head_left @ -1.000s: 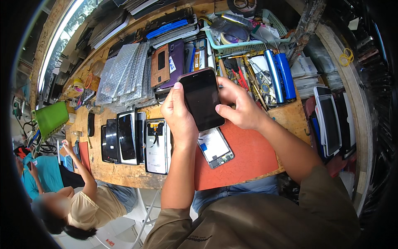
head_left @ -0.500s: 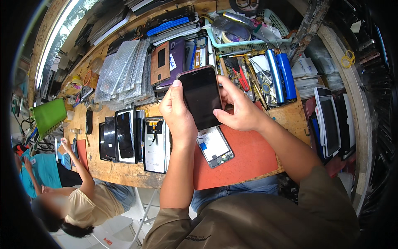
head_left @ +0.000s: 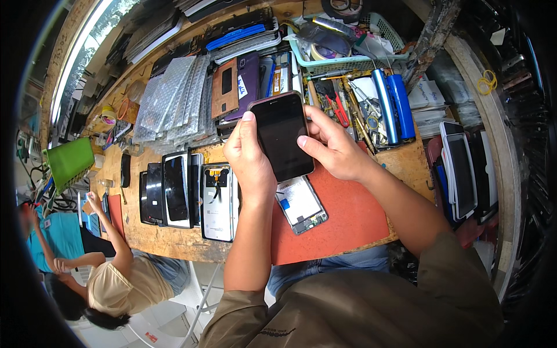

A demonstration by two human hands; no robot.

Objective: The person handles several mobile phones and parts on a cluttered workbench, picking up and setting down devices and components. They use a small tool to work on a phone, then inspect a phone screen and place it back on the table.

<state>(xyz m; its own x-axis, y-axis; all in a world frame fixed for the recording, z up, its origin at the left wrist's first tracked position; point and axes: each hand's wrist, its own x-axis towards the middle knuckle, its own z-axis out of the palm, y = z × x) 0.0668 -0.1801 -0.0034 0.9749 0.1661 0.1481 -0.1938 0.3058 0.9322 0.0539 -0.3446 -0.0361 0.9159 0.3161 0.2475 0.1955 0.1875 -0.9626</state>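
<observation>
Both hands' grip unchanged — left hand (head_left: 250,159), right hand (head_left: 335,152) holding dark phone (head_left: 282,136)

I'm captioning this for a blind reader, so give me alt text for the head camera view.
Both hands, left hand and right hand, hold a dark smartphone above a red work mat on a cluttered wooden bench. An opened phone frame lies beneath.

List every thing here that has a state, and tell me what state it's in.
Phone: screen dark, held up in both hands.
Left hand: wrapped around the phone's left edge.
Right hand: thumb on the screen.
Opened phone frame: lying flat on the red mat, insides showing.
</observation>
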